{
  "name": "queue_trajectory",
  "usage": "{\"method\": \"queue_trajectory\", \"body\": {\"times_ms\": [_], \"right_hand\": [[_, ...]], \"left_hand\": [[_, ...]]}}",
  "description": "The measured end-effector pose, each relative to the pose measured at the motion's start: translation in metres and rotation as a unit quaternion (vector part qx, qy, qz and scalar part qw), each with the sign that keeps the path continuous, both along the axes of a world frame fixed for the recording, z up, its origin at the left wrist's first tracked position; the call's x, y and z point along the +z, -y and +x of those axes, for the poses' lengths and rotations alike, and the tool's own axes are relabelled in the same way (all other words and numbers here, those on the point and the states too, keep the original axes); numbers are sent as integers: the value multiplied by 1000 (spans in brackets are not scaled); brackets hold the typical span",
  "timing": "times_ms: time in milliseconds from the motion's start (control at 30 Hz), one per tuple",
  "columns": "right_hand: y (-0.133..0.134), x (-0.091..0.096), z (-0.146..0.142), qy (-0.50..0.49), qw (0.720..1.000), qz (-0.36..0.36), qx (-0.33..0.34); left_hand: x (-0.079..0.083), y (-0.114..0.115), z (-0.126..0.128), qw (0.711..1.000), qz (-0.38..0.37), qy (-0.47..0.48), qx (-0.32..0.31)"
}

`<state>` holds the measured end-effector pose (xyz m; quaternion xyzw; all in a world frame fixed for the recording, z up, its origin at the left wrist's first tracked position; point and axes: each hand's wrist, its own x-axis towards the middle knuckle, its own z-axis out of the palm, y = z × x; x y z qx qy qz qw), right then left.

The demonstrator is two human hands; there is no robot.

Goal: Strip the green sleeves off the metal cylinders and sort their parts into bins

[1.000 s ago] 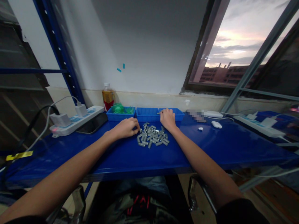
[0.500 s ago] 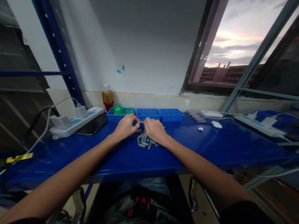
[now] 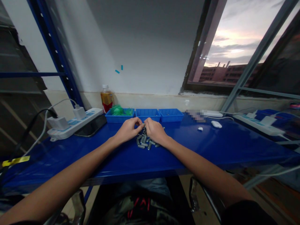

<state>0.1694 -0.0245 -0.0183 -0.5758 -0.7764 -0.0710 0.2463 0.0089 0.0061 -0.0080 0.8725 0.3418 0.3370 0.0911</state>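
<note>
Both hands meet over a heap of small grey metal cylinders (image 3: 143, 143) on the blue table (image 3: 187, 147). My left hand (image 3: 128, 128) is closed in a pinch, thumb against forefinger, its tips close to the other hand. My right hand (image 3: 154, 129) is curled with its fingers together and covers part of the heap. Whatever small piece lies between the fingertips is too small and hidden to name. Behind the hands stand three blue trays in a row: the left tray (image 3: 117, 119) holds crumpled green plastic, while the middle tray (image 3: 148, 118) and right tray (image 3: 172, 117) hold small bits.
A drink bottle (image 3: 107, 99) stands behind the left tray. To the left lie a dark phone (image 3: 91, 126) and a white power strip (image 3: 70, 126) with plugs and cables. On the right are a white earbud case (image 3: 216, 124), an earbud (image 3: 200, 128) and another power strip (image 3: 260, 123).
My left hand has come slightly down, its fingertips now nearer my right hand. The whole view has shifted a little. The heap looks much the same.
</note>
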Motion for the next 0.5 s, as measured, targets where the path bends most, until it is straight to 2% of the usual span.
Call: {"method": "queue_trajectory", "body": {"times_ms": [133,333,500], "right_hand": [[-3,-2,3,-26,999,2,26],[-3,-1,3,-48,999,-16,9],[-6,-4,3,-84,995,-16,53]], "left_hand": [[-1,2,1,1000,-4,12,-6],[-2,3,-1,999,6,33,-4],[-2,3,0,999,6,39,-9]]}}
